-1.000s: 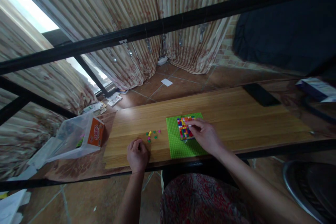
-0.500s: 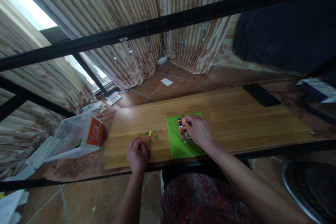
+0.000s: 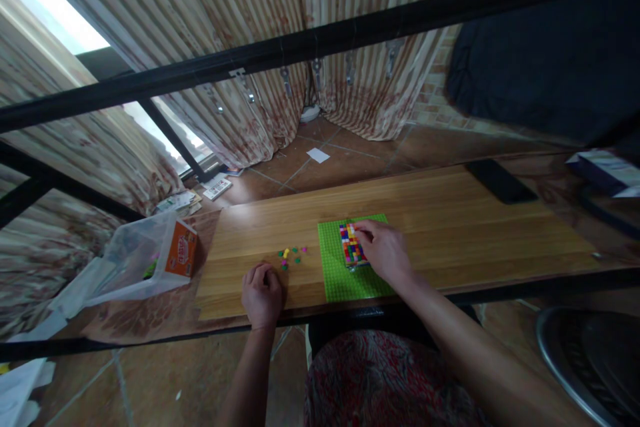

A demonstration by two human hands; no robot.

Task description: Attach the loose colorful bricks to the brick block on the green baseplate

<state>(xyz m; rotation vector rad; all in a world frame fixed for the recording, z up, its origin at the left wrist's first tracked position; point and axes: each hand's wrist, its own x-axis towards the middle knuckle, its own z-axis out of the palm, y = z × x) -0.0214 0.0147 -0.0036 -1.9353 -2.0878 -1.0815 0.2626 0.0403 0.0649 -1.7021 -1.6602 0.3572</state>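
Observation:
A green studded baseplate [image 3: 333, 280] lies on the wooden board, bearing a block of many-coloured toy bricks [image 3: 352, 250]. My right hand [image 3: 387, 250] is over the right part of this block, thumb and fingertips pinched together at its upper edge. Anything between those fingertips is too small to make out, and the hand covers part of the bricks. Curled with its knuckles up, my left hand [image 3: 263, 293] rests at the board's near edge; the inside of its fingers is hidden. Just beyond it several loose bricks [image 3: 286, 253] in yellow, green and pink are scattered.
Left of the wooden board [image 3: 425, 213] stands a clear plastic box [image 3: 130, 280] with an orange label and some bricks inside. A black phone [image 3: 501, 181] lies at the far right. One dark metal bar [image 3: 300, 47] crosses beyond the board, with clips hanging from it.
My right hand has shifted slightly right along the brick block, showing a little more of its top. The left hand stays where it was.

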